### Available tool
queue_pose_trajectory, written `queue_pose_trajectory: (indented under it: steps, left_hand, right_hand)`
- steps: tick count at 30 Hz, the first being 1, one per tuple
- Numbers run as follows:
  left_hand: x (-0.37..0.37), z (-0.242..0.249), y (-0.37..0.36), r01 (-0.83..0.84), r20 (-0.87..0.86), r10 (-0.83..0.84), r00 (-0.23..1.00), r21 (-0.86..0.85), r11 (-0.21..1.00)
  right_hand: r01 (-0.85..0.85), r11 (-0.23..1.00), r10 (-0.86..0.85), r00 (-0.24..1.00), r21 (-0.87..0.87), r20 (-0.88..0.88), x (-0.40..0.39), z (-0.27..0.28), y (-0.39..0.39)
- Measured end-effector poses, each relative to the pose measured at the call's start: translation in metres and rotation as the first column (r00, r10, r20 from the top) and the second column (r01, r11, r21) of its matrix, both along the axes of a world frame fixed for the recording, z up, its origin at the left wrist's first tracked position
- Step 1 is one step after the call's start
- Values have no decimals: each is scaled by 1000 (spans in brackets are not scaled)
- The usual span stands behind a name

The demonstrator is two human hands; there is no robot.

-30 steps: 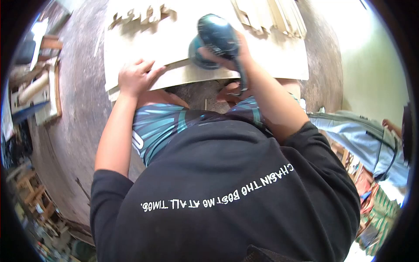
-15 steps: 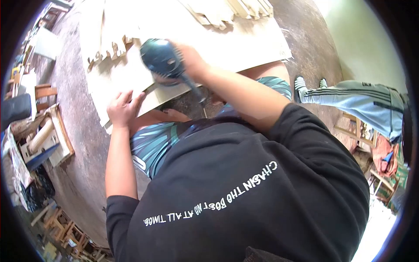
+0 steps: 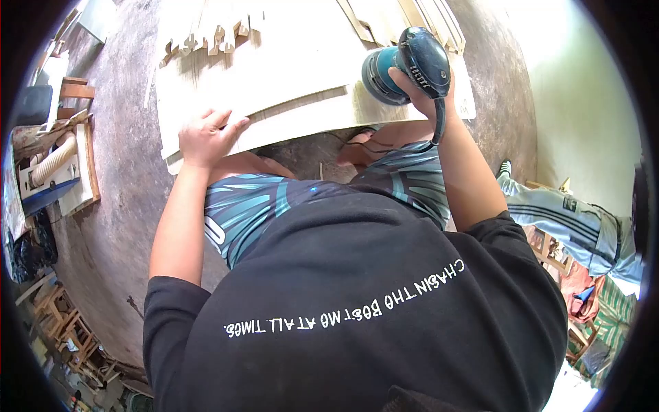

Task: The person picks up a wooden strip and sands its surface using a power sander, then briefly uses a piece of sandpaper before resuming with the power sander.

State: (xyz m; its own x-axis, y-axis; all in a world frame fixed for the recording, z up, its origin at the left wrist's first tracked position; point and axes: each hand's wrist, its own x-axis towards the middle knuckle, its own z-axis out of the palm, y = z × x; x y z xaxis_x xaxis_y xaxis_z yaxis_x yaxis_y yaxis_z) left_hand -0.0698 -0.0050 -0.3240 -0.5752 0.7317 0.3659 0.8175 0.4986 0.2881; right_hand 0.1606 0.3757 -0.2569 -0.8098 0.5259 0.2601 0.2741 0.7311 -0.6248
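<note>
The power sander (image 3: 424,58) sits over the near right part of the pale wooden sheet (image 3: 274,69), its round base towards the wood. A sanding pass seems to be in hand, though whether the motor is running cannot be told. Moving the sander would call for level, even pressure, with the wood held steady and the cord (image 3: 440,125) kept clear. Its long axis runs from the base, at the left, to the dark housing, at the right; the wide view makes any real tilt hard to judge.

The right hand (image 3: 417,98) is clamped round the sander's body, and the cord drops from the housing towards the person's lap. Left of the sander, a dark narrow gap (image 3: 295,105) crosses the sheet. Well left of it, the left hand (image 3: 206,141) rests at the sheet's near edge, apart from the right; whether it grips or only presses cannot be told. Beyond the sander lie long strips (image 3: 449,27); far to its left, short cut pieces (image 3: 213,42). Nearer and right of it is another person's trouser leg (image 3: 563,213)
</note>
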Motion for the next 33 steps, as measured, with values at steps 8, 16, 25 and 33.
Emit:
queue_pose_trajectory:
  steps: [8, 16, 25, 33]
  left_hand:
    - [0, 5, 1, 3, 20, -4, 1000, 9, 1000]
    - [2, 10, 3, 1, 72, -2, 997, 12, 1000]
    - [-1, 8, 1, 7, 70, -9, 997, 22, 1000]
    - [-1, 8, 1, -2, 57, 3, 998, -13, 1000]
  right_hand:
    - [-98, 994, 104, 988, -58, 112, -24, -14, -9]
    - [-225, 960, 231, 973, -164, 16, -30, -48, 5]
    - [-291, 915, 288, 956, -280, -54, -43, -59, 1]
    - [-317, 946, 319, 947, -63, 38, -55, -44, -18]
